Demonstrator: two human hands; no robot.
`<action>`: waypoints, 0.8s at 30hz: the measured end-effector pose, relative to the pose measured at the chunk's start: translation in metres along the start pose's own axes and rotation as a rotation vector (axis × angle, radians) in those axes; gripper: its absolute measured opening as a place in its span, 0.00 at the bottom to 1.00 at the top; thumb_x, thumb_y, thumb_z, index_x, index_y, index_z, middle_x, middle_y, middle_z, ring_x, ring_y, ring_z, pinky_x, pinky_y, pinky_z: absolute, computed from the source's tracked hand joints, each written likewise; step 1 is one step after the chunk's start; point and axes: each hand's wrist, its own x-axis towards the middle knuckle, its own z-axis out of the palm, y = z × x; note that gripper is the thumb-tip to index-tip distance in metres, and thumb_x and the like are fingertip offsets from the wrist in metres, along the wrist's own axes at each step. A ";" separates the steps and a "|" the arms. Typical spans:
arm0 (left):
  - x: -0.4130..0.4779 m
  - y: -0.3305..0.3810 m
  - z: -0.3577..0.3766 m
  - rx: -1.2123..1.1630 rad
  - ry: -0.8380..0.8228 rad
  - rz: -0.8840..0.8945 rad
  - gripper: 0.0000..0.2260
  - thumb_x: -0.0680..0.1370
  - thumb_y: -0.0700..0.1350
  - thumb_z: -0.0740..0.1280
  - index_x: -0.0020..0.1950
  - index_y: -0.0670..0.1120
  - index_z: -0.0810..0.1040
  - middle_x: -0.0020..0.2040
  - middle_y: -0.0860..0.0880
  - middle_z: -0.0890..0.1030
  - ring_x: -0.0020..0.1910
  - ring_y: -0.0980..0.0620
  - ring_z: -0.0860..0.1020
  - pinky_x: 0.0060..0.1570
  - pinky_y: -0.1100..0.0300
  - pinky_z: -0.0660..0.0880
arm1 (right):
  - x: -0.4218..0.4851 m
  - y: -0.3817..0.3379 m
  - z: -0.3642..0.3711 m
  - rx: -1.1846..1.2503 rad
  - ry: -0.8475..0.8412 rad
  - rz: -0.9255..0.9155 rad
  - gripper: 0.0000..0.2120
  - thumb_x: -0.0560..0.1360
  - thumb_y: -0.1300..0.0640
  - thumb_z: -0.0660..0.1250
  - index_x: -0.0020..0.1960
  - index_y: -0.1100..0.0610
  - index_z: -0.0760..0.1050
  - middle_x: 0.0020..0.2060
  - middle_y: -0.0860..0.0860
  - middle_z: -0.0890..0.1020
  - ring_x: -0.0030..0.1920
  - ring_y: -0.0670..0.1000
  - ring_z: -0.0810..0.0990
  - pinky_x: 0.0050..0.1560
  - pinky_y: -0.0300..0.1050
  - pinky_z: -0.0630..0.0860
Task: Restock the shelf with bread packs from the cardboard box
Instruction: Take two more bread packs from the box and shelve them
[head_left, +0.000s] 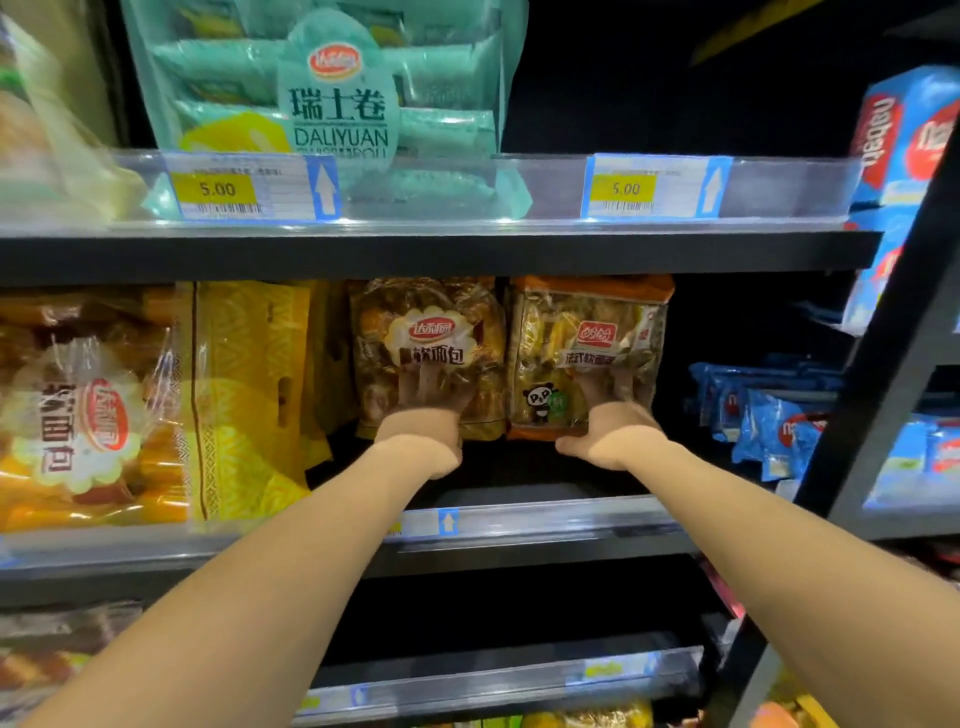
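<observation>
Two bread packs stand upright side by side deep on the middle shelf (519, 519). The brown clear pack (426, 332) is on the left, and my left hand (423, 415) presses flat against its lower front. To its right stands the orange-trimmed pack with a panda sticker (587, 338), and my right hand (605, 423) grips its lower right corner, fingers over the front and thumb under the bottom edge. The cardboard box is out of view.
Yellow and orange bread packs (156, 405) fill the left of the same shelf. A teal Swiss-roll pack (332, 104) sits on the shelf above, behind price tags. Blue wafer packs (769, 415) lie to the right, past a dark upright post (878, 374). Lower shelves hold more packs.
</observation>
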 end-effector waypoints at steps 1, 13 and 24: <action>-0.006 0.000 -0.005 -0.017 -0.036 -0.002 0.24 0.79 0.52 0.61 0.75 0.54 0.61 0.74 0.44 0.64 0.71 0.41 0.65 0.64 0.49 0.68 | -0.006 0.000 -0.003 0.006 -0.037 0.016 0.40 0.74 0.36 0.65 0.78 0.50 0.53 0.79 0.56 0.49 0.75 0.60 0.58 0.69 0.51 0.65; -0.145 0.002 -0.066 -0.100 0.070 0.034 0.32 0.77 0.64 0.57 0.78 0.57 0.51 0.79 0.47 0.52 0.77 0.44 0.51 0.70 0.38 0.59 | -0.151 0.013 -0.063 0.092 0.030 -0.162 0.39 0.73 0.33 0.62 0.78 0.43 0.50 0.79 0.50 0.48 0.77 0.59 0.48 0.71 0.61 0.62; -0.298 0.010 -0.086 -0.131 0.218 0.048 0.32 0.77 0.65 0.56 0.78 0.56 0.54 0.79 0.49 0.51 0.77 0.44 0.50 0.69 0.37 0.60 | -0.291 0.001 -0.068 0.105 0.153 -0.226 0.40 0.72 0.32 0.62 0.78 0.43 0.52 0.78 0.51 0.54 0.77 0.59 0.53 0.71 0.61 0.62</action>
